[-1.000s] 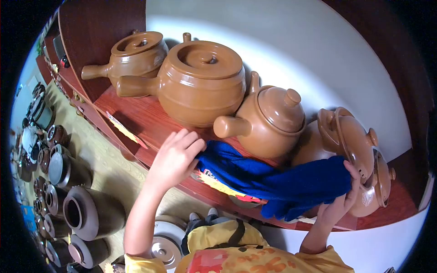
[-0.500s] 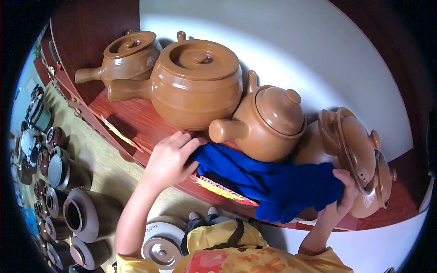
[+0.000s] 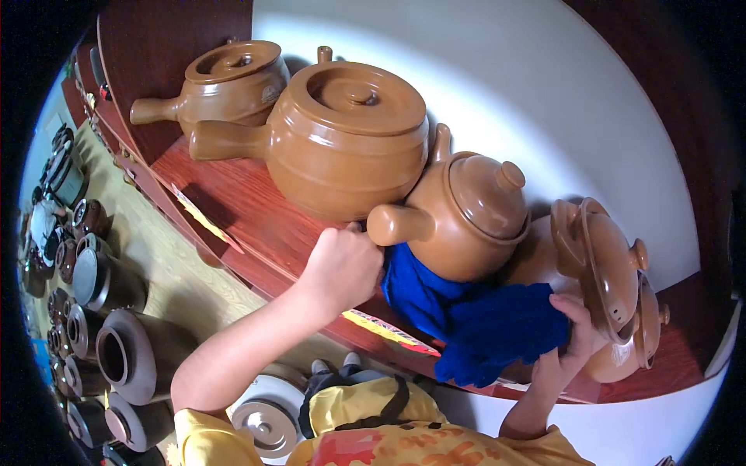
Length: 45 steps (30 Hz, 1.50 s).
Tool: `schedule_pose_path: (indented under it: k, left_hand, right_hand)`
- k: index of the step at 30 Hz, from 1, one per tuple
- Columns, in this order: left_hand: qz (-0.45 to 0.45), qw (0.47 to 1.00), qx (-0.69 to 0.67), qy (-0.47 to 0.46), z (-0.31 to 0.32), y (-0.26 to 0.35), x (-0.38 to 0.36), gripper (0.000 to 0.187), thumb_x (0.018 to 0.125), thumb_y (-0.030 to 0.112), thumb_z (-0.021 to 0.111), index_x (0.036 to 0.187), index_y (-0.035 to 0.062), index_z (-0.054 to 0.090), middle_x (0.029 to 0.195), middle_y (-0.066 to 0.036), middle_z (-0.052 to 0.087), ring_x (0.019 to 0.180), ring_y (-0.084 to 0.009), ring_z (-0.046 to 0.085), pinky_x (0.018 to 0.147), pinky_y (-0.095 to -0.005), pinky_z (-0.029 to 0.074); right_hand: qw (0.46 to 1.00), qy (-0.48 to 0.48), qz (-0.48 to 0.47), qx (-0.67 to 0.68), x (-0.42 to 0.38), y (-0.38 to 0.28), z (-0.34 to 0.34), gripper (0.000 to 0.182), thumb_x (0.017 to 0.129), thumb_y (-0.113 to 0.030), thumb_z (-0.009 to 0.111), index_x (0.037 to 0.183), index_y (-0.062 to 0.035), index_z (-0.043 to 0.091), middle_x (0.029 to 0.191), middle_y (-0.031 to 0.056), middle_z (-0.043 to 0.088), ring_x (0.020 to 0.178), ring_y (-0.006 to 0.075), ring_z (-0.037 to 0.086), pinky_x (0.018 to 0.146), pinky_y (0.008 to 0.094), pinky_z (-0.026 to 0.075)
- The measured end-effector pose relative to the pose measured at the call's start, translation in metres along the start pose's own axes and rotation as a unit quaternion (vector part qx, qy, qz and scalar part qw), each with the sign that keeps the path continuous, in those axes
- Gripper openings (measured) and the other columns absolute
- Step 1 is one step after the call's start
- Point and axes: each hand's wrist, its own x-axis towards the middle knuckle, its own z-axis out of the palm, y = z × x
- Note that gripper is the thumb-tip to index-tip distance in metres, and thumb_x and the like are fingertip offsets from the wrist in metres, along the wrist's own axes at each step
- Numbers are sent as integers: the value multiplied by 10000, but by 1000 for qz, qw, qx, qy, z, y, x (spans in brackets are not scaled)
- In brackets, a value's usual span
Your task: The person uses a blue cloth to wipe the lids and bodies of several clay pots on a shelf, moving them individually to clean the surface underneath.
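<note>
Blue and soft: holds a bunched cloth point(image 3: 505, 330) at the front edge of the shelf point(image 3: 256, 208), just below the small pot point(image 3: 466, 233). Grips its outer end with the right hand point(image 3: 575, 330), pressing the thumb against the folds, probably to bear the loose part and stop it from slipping off the edge. Curls the left hand point(image 3: 342, 268) into a fist towards the other end, right by the handle point(image 3: 400, 225) of the small pot; hides the fingertips, so cannot tell whether closed on cloth or on nothing. Sets both hands apart, seemingly to support the cloth from two sides.

Stands upright beside the small pot, as the big pot point(image 3: 346, 167), with a lid on top. Points outward with the handles along this row, likely for easy reach. Crowds close to the right hand, as lidded pots point(image 3: 606, 264). Faces outward from the front edge, as bright tags point(image 3: 203, 217), presumably for reading from the aisle. Gathers on the floor point(image 3: 179, 287), as dark jars point(image 3: 159, 357), perhaps too bulky for shelving.
</note>
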Motion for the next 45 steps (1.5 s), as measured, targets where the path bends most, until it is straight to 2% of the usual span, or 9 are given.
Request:
schedule_pose_path:
  k: [4,14,22,24,30,33,35,41,45]
  left_hand:
    - [-21,977,-211,32,-15,-17,-6,233,780,212,561,713,4,640,751,-142,644,763,-312,631,655,-407,517]
    - [-108,990,-48,74,21,25,12,449,892,362,504,1236,75,527,1097,-92,618,1083,-246,544,873,-403,434]
    - [-80,995,45,33,11,30,22,336,873,417,526,950,127,678,931,-54,667,946,-190,620,741,-365,478]
    - [-147,980,-16,-134,-9,30,13,268,892,329,529,823,163,728,874,-1,667,854,-178,634,666,-330,450]
    - [-181,983,10,-39,-33,15,-21,298,827,302,605,591,133,674,578,-47,624,655,-204,644,546,-359,460]
    - [-115,993,-35,2,-16,0,-24,276,813,305,617,683,70,678,642,-78,638,712,-229,632,618,-371,474]
    - [-16,977,-85,198,0,-3,-24,319,808,326,623,808,9,658,751,-108,650,798,-247,608,739,-368,456]
    - [-19,992,-120,-40,-26,23,-11,369,813,372,619,870,8,629,872,-119,641,903,-243,579,808,-379,398]
    - [65,976,-205,38,-11,57,-10,408,860,401,555,885,-1,618,881,-171,636,970,-286,585,829,-411,418]
  right_hand:
    - [1000,-15,6,4,1,-3,2,330,717,-168,685,988,5,608,956,113,587,935,219,551,859,306,415]
    - [999,-30,-11,-16,4,5,7,315,698,-171,691,954,1,624,933,118,597,931,223,555,858,301,411]
    - [994,-96,-40,-23,4,4,11,386,755,-295,730,979,-11,595,937,97,560,885,195,542,807,268,404]
    - [996,-85,-37,-14,3,5,12,362,679,-200,682,979,-4,630,932,120,584,858,211,565,782,279,422]
    - [996,-82,-22,11,4,8,17,405,587,-95,636,979,0,675,925,151,617,837,238,598,757,289,448]
    - [997,-80,-14,16,2,9,16,400,584,-91,638,970,1,681,923,151,621,839,244,604,759,291,453]
    - [997,-78,-11,17,1,8,14,397,582,-87,638,967,3,683,924,151,623,840,247,606,761,292,455]
    - [995,101,-23,-15,-18,4,-3,355,789,-253,689,1000,15,590,1012,122,584,961,221,568,875,319,440]
    - [969,241,-11,-58,-27,-1,-23,426,826,-243,604,1134,44,537,1079,156,585,1000,250,589,888,338,478]
